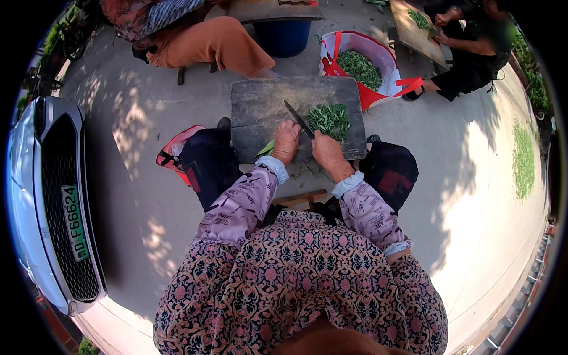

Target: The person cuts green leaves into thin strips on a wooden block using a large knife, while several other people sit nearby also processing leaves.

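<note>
Before me stands a dark, worn wooden board [257, 104], level with my knees. My right hand [327, 151] grips the handle of a knife [298, 116], whose dark blade slants up and left across the board. Just left of the blade, my left hand [287, 140] presses down on a bundle of long green leaves [266, 149]. The leaf ends stick out past the left side of that hand. A pile of chopped green leaves [329, 121] lies on the board's right part, beyond my right hand.
A red and white bag [387, 73] with chopped greens stands past the board's far right corner. Another red bag [177, 146] sits by my left leg. Two people work nearby, one at a tilted board [419, 33]. A parked car [49, 195] is at the left.
</note>
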Tool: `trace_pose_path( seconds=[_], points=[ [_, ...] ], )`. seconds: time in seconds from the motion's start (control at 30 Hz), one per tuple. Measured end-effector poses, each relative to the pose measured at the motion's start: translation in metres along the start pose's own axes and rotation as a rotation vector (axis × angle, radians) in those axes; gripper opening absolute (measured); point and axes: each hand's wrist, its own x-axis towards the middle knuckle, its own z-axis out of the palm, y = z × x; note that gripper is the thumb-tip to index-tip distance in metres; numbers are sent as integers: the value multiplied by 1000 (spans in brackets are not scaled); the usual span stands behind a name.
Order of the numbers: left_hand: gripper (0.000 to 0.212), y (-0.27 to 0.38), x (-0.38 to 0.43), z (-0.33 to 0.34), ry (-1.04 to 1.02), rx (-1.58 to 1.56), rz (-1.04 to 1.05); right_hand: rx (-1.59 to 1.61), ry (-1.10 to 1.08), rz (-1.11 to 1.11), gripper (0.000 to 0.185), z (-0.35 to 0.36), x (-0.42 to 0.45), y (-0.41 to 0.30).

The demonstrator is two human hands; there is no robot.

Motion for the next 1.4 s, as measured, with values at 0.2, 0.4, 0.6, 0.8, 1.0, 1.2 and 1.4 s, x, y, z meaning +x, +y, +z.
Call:
trace_pose_path(
  seconds=[0.2, 0.4, 0.6, 0.8, 1.0, 1.2, 1.4],
  points=[
    [8, 5, 3, -3, 2, -41, 17, -66, 53, -46, 16, -1, -1, 3],
    [8, 7, -2, -1, -20, 7, 1, -68, 41, -29, 14, 8, 7, 4],
    [10, 10, -3, -5, 35, -62, 21, -29, 20, 18, 16, 11, 17, 0],
    [8, 4, -1, -3, -15, -40, 20, 56, 113, 86, 16, 12, 14, -3],
    [6, -1, 2, -1, 37, -66, -7, 2, 97, -12, 14, 3, 3, -8],
    [9, 3, 1, -3, 7, -69, -1, -61, 97, -66, 13, 1, -1, -6],
    [7, 5, -1, 0, 1, -90, 9, -38, 86, -57, 11, 1, -3, -4]
  ],
)
